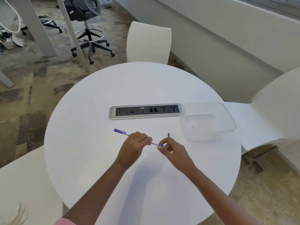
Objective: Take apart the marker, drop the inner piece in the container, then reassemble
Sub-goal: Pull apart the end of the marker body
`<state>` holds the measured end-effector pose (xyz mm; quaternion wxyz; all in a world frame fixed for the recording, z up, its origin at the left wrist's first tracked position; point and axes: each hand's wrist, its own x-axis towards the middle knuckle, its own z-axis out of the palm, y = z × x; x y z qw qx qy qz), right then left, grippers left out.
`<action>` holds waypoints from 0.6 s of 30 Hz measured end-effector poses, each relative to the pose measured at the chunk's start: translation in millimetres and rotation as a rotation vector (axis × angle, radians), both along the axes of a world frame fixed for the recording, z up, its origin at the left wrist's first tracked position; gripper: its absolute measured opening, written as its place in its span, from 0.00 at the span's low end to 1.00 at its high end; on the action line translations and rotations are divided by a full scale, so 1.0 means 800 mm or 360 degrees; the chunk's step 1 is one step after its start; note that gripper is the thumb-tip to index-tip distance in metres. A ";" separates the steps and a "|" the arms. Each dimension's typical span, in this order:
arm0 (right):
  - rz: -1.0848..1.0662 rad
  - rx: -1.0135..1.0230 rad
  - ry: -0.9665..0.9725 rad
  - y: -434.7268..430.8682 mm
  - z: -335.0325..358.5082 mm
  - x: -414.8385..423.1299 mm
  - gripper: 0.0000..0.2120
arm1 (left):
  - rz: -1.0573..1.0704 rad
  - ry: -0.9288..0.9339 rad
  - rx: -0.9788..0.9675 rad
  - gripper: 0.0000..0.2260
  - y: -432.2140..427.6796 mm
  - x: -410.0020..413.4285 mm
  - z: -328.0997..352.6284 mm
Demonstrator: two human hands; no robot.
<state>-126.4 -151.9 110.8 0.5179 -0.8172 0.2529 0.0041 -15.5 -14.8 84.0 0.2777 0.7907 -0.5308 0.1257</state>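
Observation:
A white marker (128, 133) with a blue cap at its far left end and a blue end piece at its near right end is held above the round white table (97, 98). My left hand (132, 147) is closed around the middle of its barrel. My right hand (170, 147) pinches the blue end piece with thumb and fingers. A short thin dark piece (168, 135) sticks up just behind my right hand's fingers; whether the hand holds it I cannot tell. The clear plastic container (227, 117) sits at the table's right edge with nothing visible inside.
A silver and black power socket strip (146, 112) is set into the table's middle, left of the container. A white chair (148, 43) stands at the far side, another white seat (276, 101) at the right, and a white surface (24, 184) at the near left.

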 end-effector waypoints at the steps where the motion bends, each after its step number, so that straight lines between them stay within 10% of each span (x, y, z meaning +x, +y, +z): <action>1: 0.0032 -0.0226 -0.0065 0.001 -0.003 -0.003 0.02 | -0.0003 -0.0002 0.0006 0.09 0.000 0.001 0.000; 9: 0.0221 -0.1030 -0.0330 0.007 0.002 -0.006 0.03 | -0.0041 0.0023 0.0011 0.09 -0.002 0.001 0.000; 18: -0.0005 -0.0208 -0.0003 -0.002 0.004 0.010 0.12 | -0.0017 -0.0018 0.0005 0.08 -0.004 0.001 0.003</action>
